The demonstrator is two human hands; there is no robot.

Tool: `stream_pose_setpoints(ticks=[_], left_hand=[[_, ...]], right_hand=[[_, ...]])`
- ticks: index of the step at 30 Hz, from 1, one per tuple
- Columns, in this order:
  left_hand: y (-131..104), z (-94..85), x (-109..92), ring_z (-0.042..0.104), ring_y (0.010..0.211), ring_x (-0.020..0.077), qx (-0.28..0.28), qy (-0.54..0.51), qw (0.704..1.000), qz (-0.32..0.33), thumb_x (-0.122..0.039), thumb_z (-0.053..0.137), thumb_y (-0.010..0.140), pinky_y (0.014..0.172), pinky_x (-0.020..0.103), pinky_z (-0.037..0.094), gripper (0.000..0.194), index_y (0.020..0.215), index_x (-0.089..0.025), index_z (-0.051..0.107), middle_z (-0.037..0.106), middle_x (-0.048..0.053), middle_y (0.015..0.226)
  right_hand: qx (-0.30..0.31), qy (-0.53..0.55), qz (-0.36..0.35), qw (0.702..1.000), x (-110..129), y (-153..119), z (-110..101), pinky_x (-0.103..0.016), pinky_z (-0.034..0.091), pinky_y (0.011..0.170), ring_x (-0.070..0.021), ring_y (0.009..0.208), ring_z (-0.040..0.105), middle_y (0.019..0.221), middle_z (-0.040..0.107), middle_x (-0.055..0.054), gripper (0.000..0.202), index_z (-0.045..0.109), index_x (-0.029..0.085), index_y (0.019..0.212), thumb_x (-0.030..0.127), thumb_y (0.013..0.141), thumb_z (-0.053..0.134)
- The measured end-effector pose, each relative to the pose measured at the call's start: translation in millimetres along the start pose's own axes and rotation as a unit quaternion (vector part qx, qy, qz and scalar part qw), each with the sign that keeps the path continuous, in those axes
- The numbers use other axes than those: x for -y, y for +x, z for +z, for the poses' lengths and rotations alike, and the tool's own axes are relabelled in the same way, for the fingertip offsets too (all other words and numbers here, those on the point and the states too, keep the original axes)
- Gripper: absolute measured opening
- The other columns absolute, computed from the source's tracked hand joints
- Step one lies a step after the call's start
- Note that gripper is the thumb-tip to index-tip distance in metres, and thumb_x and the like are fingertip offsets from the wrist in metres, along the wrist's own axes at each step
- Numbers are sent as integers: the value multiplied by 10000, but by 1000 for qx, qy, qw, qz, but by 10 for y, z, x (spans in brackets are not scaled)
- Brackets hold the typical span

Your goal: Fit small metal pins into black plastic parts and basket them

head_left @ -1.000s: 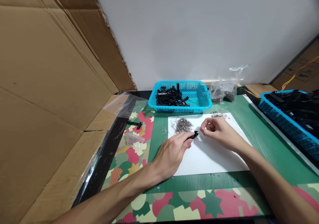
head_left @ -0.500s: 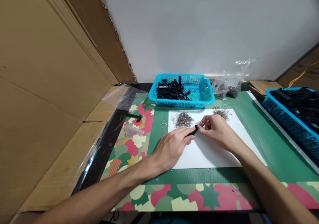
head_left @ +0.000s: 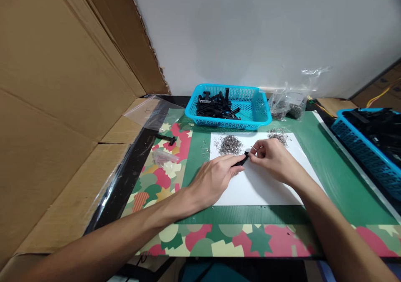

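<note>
My left hand is closed on a small black plastic part, holding it over the white sheet. The fingers cover much of that part. At its far right end, my right hand is bent in a pinch, with a thin metal piece showing by the fingertips. How the metal piece meets the black part is too small to make out. Just beyond the left fingers lies a pile of tiny metal pieces. A second such pile sits behind the right hand.
A blue basket with black plastic parts stands at the back. Right of it are clear bags of metal pieces. Another blue basket is at far right. One black part and a plastic bag lie left. Cardboard walls the left side.
The view has shifted slightly, so the table sits a little higher in the picture. Both hands stay at the black part with almost the same grip.
</note>
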State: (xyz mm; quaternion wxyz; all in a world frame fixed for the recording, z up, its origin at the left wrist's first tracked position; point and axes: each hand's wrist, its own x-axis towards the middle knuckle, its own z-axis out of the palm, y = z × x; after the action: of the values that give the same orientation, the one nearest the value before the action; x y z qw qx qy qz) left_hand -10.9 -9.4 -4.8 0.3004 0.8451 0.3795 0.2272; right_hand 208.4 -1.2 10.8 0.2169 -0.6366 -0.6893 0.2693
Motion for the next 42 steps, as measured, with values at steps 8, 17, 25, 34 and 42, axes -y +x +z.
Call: stream_pose_setpoints(ticks=[8, 17, 25, 34, 42], left_hand=[[-13, -14, 7, 720, 1222, 267, 7, -11, 1000, -10, -342, 551, 1104, 1006, 414, 590, 356, 1429, -249, 662, 733, 77, 1389], [-17, -55, -20, 741, 961, 190, 17, -64, 997, -41, -239, 511, 1091, 835, 308, 553, 348, 1394, -251, 682, 791, 36, 1141], [-9, -68, -21, 717, 906, 191, 28, -57, 996, -59, -291, 481, 1101, 817, 309, 531, 358, 1383, -246, 698, 788, 27, 1044], [29, -92, -42, 738, 981, 227, 26, -68, 994, -83, -351, 474, 1099, 868, 339, 545, 409, 1438, -235, 673, 813, 38, 1046], [35, -70, -36, 754, 986, 232, 31, -42, 997, -50, -335, 493, 1095, 915, 346, 567, 400, 1420, -213, 691, 823, 54, 1081]], right_hand=[[-3, 0, -17, 1000, -44, 6, 15, -279, 334, 557, -143, 556, 519, 598, 625, -5, 114, 696, 170, 745, 202, 849, 662], [-45, -2, -40, 998, -87, 25, 144, -292, 289, 530, -153, 515, 461, 559, 580, -6, 223, 651, 197, 731, 319, 907, 593], [-38, 29, -36, 998, -63, -4, 154, -285, 290, 523, -152, 507, 479, 537, 589, -10, 228, 669, 186, 729, 321, 908, 625], [-90, 117, 10, 989, -90, -51, 16, -300, 329, 528, -160, 494, 471, 513, 531, -2, 607, 772, 153, 824, 669, 1013, 515], [-135, 268, -45, 953, -132, -23, 84, -303, 460, 579, -201, 680, 629, 767, 682, -88, 755, 771, 189, 806, 771, 1019, 342]])
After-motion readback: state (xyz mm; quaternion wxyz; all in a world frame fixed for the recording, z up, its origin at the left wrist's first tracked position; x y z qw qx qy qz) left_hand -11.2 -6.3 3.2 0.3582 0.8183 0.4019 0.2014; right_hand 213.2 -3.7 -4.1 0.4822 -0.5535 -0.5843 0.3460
